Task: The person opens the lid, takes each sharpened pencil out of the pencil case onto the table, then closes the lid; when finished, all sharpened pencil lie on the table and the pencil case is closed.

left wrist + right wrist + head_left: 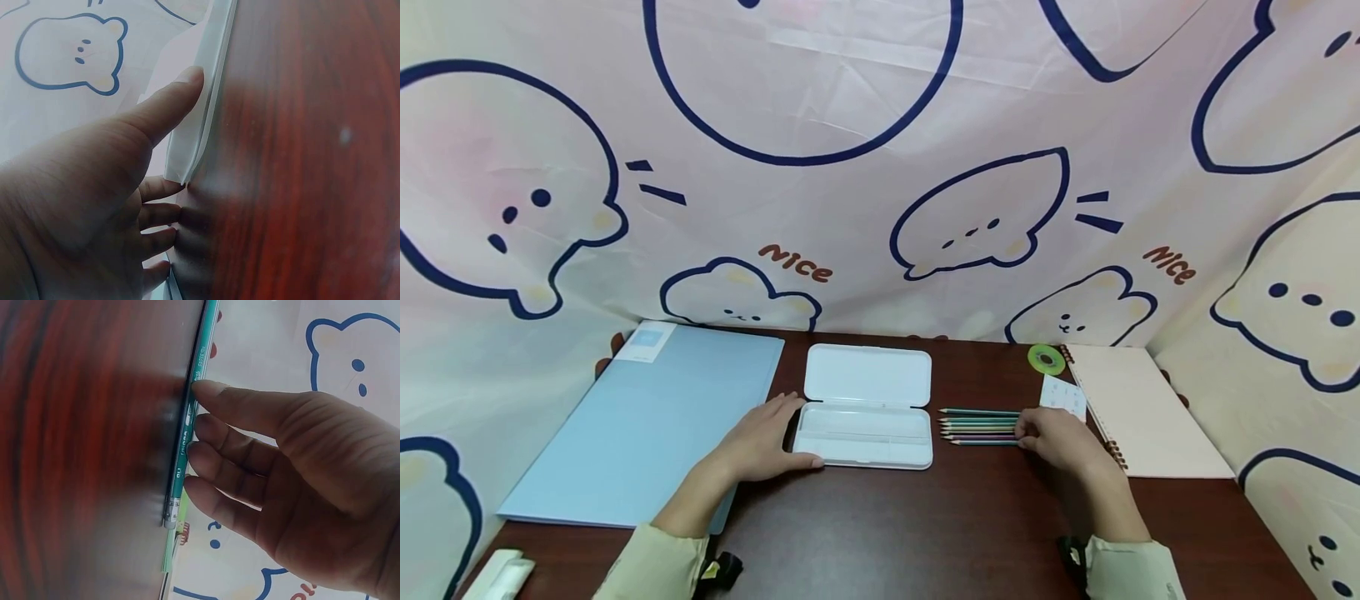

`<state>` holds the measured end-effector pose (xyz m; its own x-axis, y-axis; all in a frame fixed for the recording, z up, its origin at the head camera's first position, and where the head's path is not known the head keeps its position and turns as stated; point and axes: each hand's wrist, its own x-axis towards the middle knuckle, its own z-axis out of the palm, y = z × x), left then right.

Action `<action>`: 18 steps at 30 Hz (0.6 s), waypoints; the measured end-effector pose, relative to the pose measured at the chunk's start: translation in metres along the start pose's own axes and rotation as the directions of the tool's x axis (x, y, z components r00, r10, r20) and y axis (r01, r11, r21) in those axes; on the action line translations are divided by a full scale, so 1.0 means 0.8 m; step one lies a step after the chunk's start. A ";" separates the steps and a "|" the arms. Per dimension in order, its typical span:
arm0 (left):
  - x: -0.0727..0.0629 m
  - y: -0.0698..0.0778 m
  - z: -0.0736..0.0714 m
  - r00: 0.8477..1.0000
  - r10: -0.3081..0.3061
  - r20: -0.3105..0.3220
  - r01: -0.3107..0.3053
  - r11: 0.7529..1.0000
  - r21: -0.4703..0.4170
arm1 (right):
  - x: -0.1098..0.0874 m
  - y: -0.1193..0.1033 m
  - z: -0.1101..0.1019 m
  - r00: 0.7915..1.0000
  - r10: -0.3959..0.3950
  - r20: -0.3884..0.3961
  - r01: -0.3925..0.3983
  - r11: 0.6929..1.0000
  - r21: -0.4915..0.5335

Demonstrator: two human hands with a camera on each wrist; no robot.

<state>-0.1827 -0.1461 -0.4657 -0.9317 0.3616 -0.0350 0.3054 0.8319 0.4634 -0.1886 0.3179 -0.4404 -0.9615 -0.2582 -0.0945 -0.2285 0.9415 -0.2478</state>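
Note:
In the middle of the table lies a white pencil case [863, 436], its lid [868, 374] folded back away from me. My left hand [765, 437] rests at its near left corner. The left wrist view shows the thumb [172, 103] lying along the front edge and the other fingers round the corner at the side. To the right, several pencils [977, 422] lie side by side, points toward the case. My right hand [1060, 437] grips their right ends. The right wrist view shows its fingertips and thumb against a green pencil [185, 440] with an eraser end.
A large light blue folder [662, 417] lies at the left. Behind my right hand are a small white card [1063, 395] and a green ring-shaped roll [1046, 359]. A spiral-bound pad [1150, 412] lies at the right. A white object [497, 575] sits at the lower left.

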 end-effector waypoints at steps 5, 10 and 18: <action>-0.001 0.000 -0.001 1.000 0.006 -0.005 -0.006 1.000 0.001 | 0.001 -0.009 0.001 1.000 -0.016 0.013 0.016 1.000 0.017; -0.001 0.001 -0.001 1.000 0.009 -0.005 -0.009 1.000 0.000 | 0.002 -0.014 0.001 1.000 -0.009 0.008 0.009 1.000 0.009; -0.001 0.002 -0.002 1.000 0.016 -0.003 -0.016 1.000 0.005 | 0.004 -0.015 0.003 1.000 -0.002 0.008 0.002 1.000 0.003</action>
<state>-0.1817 -0.1459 -0.4634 -0.9274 0.3732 -0.0249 0.3210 0.8283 0.4592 -0.1886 0.3051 -0.4402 -0.9599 -0.2614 -0.1014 -0.2296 0.9404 -0.2509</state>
